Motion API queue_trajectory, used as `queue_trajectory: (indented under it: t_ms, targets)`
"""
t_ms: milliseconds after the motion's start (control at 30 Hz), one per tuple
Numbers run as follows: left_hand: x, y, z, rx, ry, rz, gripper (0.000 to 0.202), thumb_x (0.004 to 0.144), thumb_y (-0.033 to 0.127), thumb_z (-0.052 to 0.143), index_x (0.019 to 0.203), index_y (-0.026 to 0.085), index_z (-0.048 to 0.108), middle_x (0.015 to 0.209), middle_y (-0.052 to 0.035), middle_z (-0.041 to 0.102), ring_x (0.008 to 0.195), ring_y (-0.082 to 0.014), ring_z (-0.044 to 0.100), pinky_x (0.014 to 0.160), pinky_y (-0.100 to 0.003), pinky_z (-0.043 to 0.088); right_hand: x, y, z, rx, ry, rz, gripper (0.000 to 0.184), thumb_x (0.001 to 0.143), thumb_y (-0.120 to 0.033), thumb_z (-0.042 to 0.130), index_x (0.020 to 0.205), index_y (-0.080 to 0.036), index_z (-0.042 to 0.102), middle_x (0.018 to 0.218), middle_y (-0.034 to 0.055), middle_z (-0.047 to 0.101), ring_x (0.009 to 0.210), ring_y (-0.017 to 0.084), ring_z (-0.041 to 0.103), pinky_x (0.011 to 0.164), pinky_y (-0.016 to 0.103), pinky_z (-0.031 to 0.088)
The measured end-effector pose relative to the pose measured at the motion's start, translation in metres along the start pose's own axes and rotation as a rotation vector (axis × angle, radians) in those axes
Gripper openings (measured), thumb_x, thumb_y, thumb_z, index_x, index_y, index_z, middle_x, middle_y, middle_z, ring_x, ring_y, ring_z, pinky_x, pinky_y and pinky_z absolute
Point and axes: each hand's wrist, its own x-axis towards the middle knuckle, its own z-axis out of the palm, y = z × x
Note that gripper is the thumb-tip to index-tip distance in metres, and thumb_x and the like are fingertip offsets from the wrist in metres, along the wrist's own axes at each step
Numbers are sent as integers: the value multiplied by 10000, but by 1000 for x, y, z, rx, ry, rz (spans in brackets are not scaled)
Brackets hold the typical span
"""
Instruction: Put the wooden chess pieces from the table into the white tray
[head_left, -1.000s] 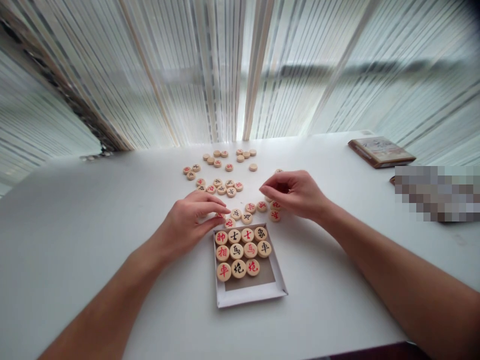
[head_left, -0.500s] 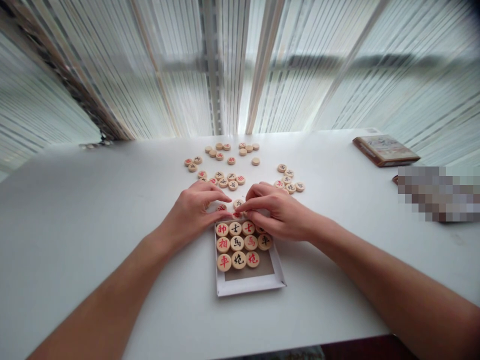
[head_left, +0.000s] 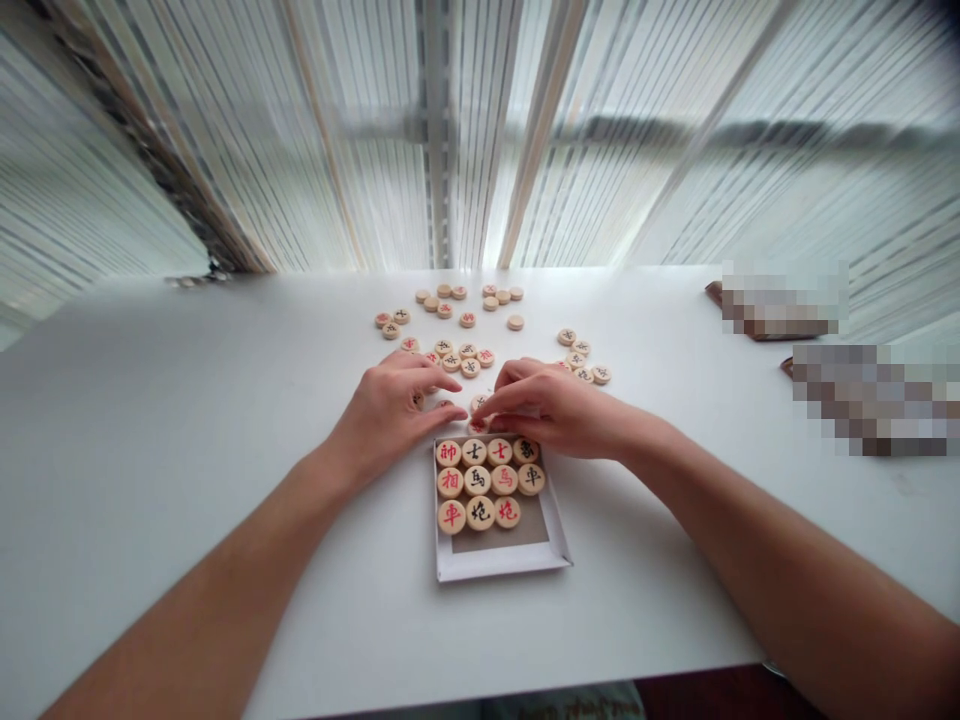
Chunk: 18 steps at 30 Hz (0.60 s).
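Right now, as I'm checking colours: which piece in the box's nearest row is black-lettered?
The middle piece of that row of three; the left piece and right piece carry red characters.

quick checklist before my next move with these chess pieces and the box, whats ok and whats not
1. Room in the box: ok, there is a bare strip along its near side and one gap at the end of the third row.
2. Boxed pieces flat and face up: ok, eleven in three rows.
3. Left hand grip: cannot tell; its fingertips sit at a red-marked piece by the box's far edge.
4. Right hand grip: cannot tell; its fingertips meet the left's there.
5. Loose pieces likely within reach: ok, clusters lie just beyond both hands on the table.
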Motion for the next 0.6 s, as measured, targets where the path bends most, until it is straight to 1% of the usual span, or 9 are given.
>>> queue_trajectory:
  t_ms: [100,200,300,367,467,600]
  targets:
    - [0,-1,-1,12,9,-5,198,776,267,956,954,226,881,975,-89,833,1015,-301,765,925,-410,593,6,-2,-3,-43,-40,-3,211,996,-200,787,1161,-290,885,945,60,638,904,216,625,797,309,486]
    - [-1,-3,-1,26,25,-13,190,788,268,942,961,218,880,975,-92,833,1002,-303,765,891,-406,588,12,-3,-4,-72,-66,-2,181,993,-236,804,1149,-272,890,896,47,612,845,203,604,763,303,462]
    - [-1,-2,-1,39,42,-22,135,843,279,888,962,215,878,973,-87,836,984,-293,763,892,-402,584,15,-2,-5,-93,-90,-1,196,1005,-260,792,1177,-270,885,891,50,600,836,208,591,763,313,452]
    - [-1,1,-2,45,50,-30,101,892,285,832,953,218,876,970,-82,840,979,-284,763,904,-397,582,17,-3,-6,-113,-112,-1,228,1017,-256,770,1218,-290,872,910,62,607,880,229,597,789,328,456]
    - [-1,4,-2,54,68,-40,137,944,286,759,941,214,875,958,-81,842,966,-279,766,901,-394,575,18,-5,-6,-154,-138,9,257,1026,-232,742,1244,-297,859,938,78,619,934,254,607,836,356,459]
    - [-1,5,-2,61,91,-45,184,966,277,716,933,194,877,937,-87,844,957,-283,770,888,-396,570,19,-9,-6,-154,-131,33,198,1011,-180,726,1164,-227,843,976,84,623,913,242,605,820,349,460]
